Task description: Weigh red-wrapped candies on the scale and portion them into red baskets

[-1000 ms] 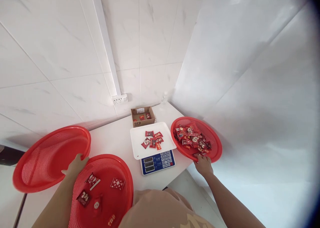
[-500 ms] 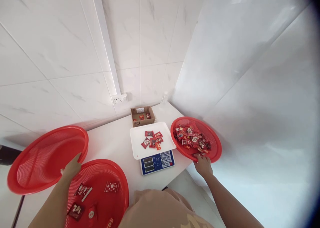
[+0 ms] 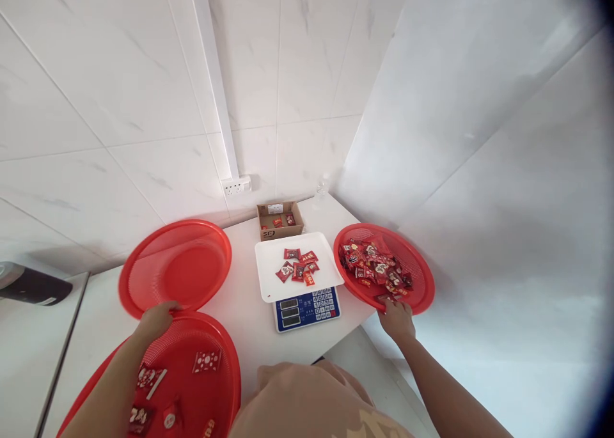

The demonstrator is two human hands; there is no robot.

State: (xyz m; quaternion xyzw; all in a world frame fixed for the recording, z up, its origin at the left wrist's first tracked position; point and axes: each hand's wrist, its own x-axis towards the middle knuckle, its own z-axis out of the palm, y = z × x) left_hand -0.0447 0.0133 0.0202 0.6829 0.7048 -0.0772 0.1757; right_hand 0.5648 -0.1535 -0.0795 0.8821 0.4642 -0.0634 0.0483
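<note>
My left hand point(image 3: 157, 318) grips the near rim of an empty red plastic basket point(image 3: 185, 265) at the back left; some of its fingers are hidden. Just under my left forearm is a second red basket point(image 3: 230, 367) with several red candy packets point(image 3: 207, 361) lying apart in it. At the right, my right hand point(image 3: 397, 316) is closed on the front rim of a third red basket point(image 3: 422, 284), heaped with wrapped candies point(image 3: 377, 265). Between the baskets, a digital scale point(image 3: 307, 310) bears a white tray point(image 3: 273, 284) with several candy packets point(image 3: 298, 270) on it.
Behind the scale stands a small cardboard box point(image 3: 281, 232) with a few packets inside. A clear bottle point(image 3: 322, 187) is in the back corner. A wall socket point(image 3: 236, 185) sits above the white table point(image 3: 252, 336). A dark cylinder point(image 3: 38, 284) lies far left.
The empty basket has moved rightward and back with my left hand, and now lies flatter behind the near basket. My right hand keeps its hold. The view has shifted slightly.
</note>
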